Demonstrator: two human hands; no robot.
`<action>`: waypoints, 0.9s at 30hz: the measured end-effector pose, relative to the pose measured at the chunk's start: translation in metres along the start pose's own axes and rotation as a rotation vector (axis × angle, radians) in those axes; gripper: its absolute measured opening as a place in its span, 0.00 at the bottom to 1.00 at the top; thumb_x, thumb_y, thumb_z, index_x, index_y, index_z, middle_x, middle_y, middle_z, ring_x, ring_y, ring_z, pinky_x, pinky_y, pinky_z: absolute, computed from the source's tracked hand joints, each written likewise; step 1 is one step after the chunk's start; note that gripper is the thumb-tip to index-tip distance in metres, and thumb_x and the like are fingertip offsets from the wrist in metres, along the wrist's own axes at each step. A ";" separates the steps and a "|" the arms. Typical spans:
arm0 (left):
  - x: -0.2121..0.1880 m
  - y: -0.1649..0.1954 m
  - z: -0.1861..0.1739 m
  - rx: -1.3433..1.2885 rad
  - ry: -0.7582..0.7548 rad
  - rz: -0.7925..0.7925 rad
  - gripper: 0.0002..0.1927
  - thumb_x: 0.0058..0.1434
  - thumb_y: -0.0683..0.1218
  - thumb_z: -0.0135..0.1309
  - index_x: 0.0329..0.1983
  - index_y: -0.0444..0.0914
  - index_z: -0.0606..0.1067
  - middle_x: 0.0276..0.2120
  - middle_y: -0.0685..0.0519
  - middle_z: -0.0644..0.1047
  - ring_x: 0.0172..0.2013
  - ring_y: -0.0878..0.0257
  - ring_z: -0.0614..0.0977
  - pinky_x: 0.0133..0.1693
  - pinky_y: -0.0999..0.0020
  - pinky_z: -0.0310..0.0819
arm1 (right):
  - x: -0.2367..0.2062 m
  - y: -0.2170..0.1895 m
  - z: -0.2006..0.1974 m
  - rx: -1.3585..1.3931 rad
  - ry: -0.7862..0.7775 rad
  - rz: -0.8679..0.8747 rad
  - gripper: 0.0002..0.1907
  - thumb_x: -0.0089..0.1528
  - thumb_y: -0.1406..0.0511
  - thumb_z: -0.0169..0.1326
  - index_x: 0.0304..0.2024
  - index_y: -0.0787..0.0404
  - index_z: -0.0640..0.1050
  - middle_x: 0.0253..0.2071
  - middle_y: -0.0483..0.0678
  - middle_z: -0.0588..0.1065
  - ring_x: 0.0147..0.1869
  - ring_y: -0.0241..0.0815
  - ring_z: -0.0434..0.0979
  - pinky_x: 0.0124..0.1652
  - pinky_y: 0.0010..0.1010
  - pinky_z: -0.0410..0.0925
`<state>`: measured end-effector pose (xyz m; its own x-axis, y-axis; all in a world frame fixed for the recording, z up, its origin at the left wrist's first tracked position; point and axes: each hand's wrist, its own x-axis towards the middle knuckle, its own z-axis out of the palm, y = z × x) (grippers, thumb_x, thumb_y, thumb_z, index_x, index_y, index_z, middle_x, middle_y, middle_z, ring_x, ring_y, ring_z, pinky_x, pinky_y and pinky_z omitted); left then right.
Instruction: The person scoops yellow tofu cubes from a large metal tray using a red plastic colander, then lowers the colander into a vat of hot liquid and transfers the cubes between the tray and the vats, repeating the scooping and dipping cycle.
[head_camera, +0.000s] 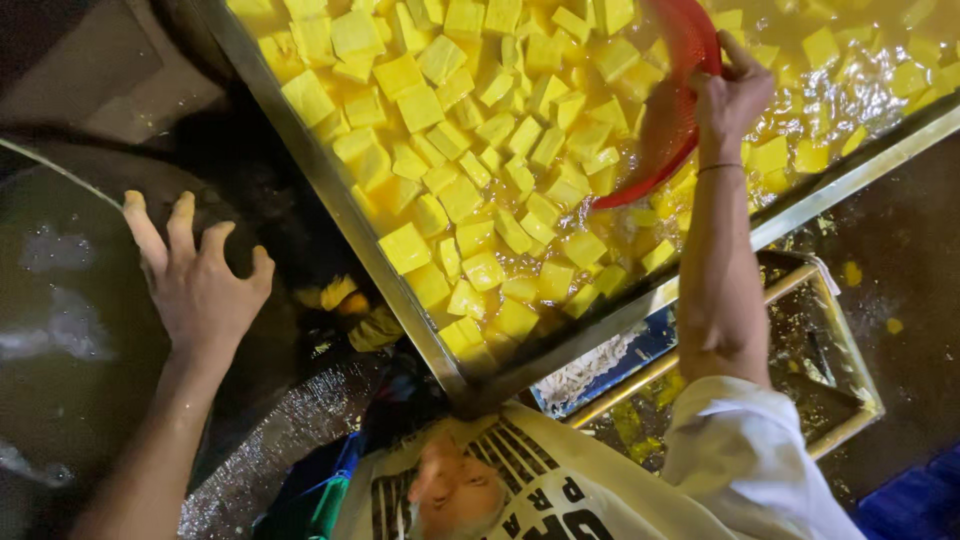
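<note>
My right hand (735, 98) grips the rim of a red plastic strainer basket (668, 130). The basket is tilted and dips into yellow liquid among several yellow cubes (470, 170), which look like tofu. The cubes float in a large metal tray (330, 190) that fills the upper middle of the view. My left hand (200, 285) is spread flat, fingers apart, on the dark wet surface of a big round vat (70, 330) at the left. It holds nothing.
A wooden-framed tray (850, 395) with yellow scraps sits under the metal tray's near corner, beside a blue crate (630, 355). Yellow bits (345, 300) lie by the tray's left edge. The floor at right is dark and wet.
</note>
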<state>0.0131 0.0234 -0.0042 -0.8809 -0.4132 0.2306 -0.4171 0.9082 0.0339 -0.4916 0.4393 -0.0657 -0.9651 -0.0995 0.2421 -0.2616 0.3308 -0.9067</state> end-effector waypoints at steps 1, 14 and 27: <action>-0.001 -0.002 0.001 0.002 -0.001 -0.002 0.15 0.63 0.49 0.64 0.46 0.33 0.80 0.66 0.42 0.68 0.78 0.37 0.50 0.72 0.43 0.60 | -0.003 0.000 0.001 0.114 -0.016 0.025 0.30 0.51 0.79 0.59 0.59 0.71 0.79 0.37 0.54 0.84 0.34 0.37 0.82 0.31 0.25 0.74; -0.004 -0.007 0.007 0.082 0.044 -0.001 0.15 0.60 0.49 0.63 0.46 0.36 0.82 0.65 0.43 0.71 0.77 0.41 0.54 0.62 0.45 0.68 | -0.029 0.009 -0.024 0.621 0.262 0.345 0.36 0.49 0.85 0.57 0.63 0.76 0.73 0.42 0.61 0.83 0.36 0.49 0.84 0.36 0.33 0.79; -0.004 -0.017 0.010 0.125 -0.024 -0.024 0.17 0.60 0.51 0.63 0.47 0.37 0.83 0.66 0.45 0.70 0.77 0.40 0.52 0.64 0.44 0.68 | -0.025 -0.004 -0.106 0.440 0.281 0.519 0.37 0.53 0.83 0.49 0.66 0.63 0.73 0.55 0.62 0.80 0.39 0.46 0.90 0.36 0.31 0.82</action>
<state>0.0212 0.0086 -0.0153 -0.8749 -0.4372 0.2083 -0.4611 0.8835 -0.0824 -0.4673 0.5396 -0.0322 -0.9452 0.2314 -0.2305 0.2013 -0.1429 -0.9691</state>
